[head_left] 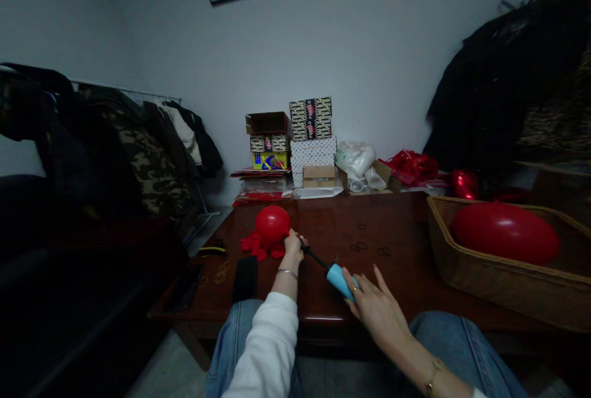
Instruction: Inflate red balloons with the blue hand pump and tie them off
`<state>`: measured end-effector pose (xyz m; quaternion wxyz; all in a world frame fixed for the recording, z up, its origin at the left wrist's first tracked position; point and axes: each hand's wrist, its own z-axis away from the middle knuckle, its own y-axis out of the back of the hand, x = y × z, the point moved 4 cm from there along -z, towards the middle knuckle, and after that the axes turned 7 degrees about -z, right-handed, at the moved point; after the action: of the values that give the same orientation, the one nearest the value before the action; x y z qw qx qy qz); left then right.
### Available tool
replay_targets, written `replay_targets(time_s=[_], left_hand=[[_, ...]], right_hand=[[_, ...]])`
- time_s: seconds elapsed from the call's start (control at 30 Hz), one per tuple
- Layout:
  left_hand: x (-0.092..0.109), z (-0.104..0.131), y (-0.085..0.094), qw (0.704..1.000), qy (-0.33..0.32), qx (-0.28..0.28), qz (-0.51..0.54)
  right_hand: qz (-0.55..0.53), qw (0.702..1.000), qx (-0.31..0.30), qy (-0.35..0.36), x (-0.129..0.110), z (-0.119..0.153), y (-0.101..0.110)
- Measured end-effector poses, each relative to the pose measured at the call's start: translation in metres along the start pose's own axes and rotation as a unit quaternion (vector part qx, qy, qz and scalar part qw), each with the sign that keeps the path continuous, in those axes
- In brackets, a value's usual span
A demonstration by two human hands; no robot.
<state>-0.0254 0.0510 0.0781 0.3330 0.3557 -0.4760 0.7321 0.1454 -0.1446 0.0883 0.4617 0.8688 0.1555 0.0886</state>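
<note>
Red balloon (272, 223), round and partly filled, sits near the far side of the left hand (293, 246), just above a cluster of limp red balloons (260, 249) on the table. The left hand's fingers are closed around its neck at the dark tip of a hand pump (340, 281); how well neck and tip fit is hidden by those fingers. The right hand (376, 304) is only partly curled, finger and thumb bracketing the back of the pump's light-blue body, the other fingers stretched out and loose. If the left pinch slackened, the neck could slip off the tip and air rush out; a skewed push from that light right-hand hold might tug the neck free, and too much air could burst the skin. A yellow-edged tool (213, 251) lies close by, possibly sharp, so drifting against it might be a risk. The dark, glossy table (332, 219) also bears tan bands (221, 273), black loops (357, 247) and a dark flat slab (244, 278), with a wicker basket (462, 267) holding a larger red balloon (505, 231) at right. Behind stand stacked boxes (311, 119) against a pale wall (369, 59), dark clothes (152, 164) hanging on both sides of a dim room
</note>
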Motion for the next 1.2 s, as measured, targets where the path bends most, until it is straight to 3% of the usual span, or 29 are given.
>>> replay_targets(time_s=[0.23,0.47,0.77,0.97,1.2], left_hand=[[-0.003,0.002,0.0,1.0,-0.005,0.01,0.012],[-0.005,0.01,-0.007,1.0,-0.008,0.01,0.019],[-0.015,0.015,-0.015,1.0,0.005,-0.002,-0.004],[-0.019,0.009,-0.012,1.0,0.008,-0.003,-0.009],[-0.008,0.007,-0.007,1.0,0.008,-0.001,-0.016]], right_hand=[[0.012,1.0,0.001,-0.002,0.007,0.008,0.003],[0.021,0.999,-0.031,-0.023,-0.003,-0.02,-0.005],[0.017,0.999,-0.018,-0.034,-0.022,-0.052,-0.018],[0.006,0.999,-0.022,-0.033,-0.019,-0.041,-0.014],[0.002,1.0,-0.007,-0.023,-0.005,-0.006,-0.001]])
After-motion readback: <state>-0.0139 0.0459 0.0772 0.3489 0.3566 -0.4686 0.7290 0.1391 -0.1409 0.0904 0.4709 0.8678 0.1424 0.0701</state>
